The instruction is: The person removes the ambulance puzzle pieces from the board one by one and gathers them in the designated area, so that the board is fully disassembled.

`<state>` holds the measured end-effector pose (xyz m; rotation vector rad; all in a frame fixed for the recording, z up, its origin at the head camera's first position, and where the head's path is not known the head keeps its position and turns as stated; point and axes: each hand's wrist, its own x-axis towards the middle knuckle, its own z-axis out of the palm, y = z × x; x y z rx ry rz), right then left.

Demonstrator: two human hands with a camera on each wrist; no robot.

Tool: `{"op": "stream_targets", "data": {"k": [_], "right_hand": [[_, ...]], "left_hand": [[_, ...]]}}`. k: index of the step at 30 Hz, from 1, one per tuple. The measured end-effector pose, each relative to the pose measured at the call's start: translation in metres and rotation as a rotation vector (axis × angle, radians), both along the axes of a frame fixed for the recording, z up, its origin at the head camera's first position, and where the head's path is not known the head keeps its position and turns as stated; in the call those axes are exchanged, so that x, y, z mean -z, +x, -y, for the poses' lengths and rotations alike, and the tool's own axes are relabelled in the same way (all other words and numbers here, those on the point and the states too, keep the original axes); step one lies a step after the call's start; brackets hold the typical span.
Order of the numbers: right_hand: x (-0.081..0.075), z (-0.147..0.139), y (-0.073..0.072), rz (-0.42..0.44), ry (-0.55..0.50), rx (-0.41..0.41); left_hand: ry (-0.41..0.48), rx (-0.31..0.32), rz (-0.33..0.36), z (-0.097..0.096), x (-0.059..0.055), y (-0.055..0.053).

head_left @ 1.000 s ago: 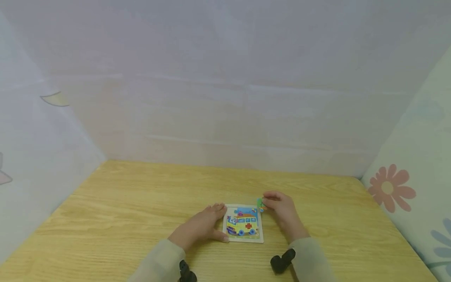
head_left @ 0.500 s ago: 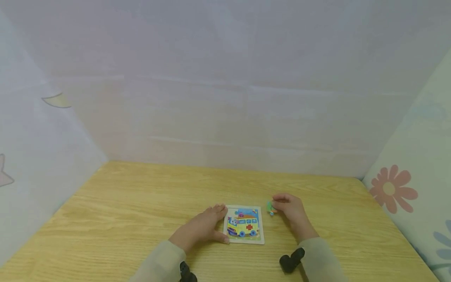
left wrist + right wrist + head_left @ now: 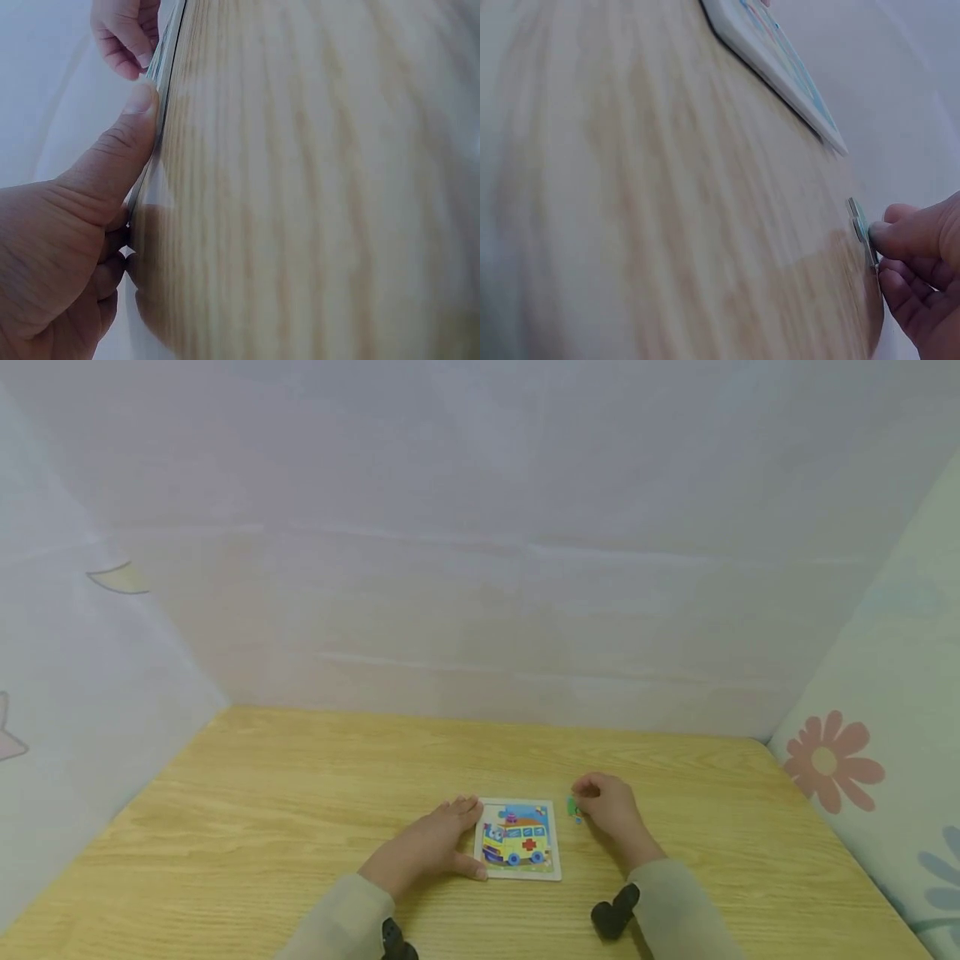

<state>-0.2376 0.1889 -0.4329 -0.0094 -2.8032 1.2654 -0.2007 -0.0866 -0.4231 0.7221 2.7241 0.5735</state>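
Note:
A square jigsaw puzzle (image 3: 517,840) in a pale frame lies on the table in the head view, with a yellow ambulance picture and a bare patch at its upper left. My left hand (image 3: 429,847) rests at its left edge, fingers by the upper corner and thumb by the lower one. In the left wrist view the thumb (image 3: 120,142) lies straight along that edge. Right of the frame, my right hand (image 3: 611,810) pinches a small green puzzle piece (image 3: 572,807). The right wrist view has the piece (image 3: 861,229) close at the tabletop, partly covered by the thumb.
The wood-grain table (image 3: 300,793) reaches back to a pale cloth wall (image 3: 480,610). Another cloth with printed flowers (image 3: 825,760) hangs along the right side. Black wrist devices (image 3: 615,912) sit at both sleeves.
My right hand has moved right, away from the frame's upper right corner, with the puzzle piece, and is now lower at the tabletop. My left hand stays at the frame's left edge.

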Motion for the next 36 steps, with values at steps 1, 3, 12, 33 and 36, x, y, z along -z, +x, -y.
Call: {"op": "stream_targets", "data": {"k": [1, 3, 12, 33, 36], "right_hand": [[0.000, 0.000, 0.000, -0.005, 0.013, -0.004], [0.000, 0.000, 0.000, 0.012, 0.005, -0.001], [-0.012, 0.000, 0.004, 0.145, -0.180, 0.037], [-0.035, 0.024, 0.006, 0.015, -0.184, -0.106], [-0.033, 0.026, 0.006, 0.021, -0.207, -0.139]], "left_hand": [[0.001, 0.000, 0.000, 0.000, 0.000, 0.000], [0.002, 0.000, 0.000, 0.000, 0.001, 0.000], [0.005, -0.002, 0.000, 0.001, -0.001, 0.003], [0.010, 0.010, 0.001, 0.001, -0.002, 0.002], [0.019, 0.013, 0.010, 0.001, -0.002, 0.003]]}}
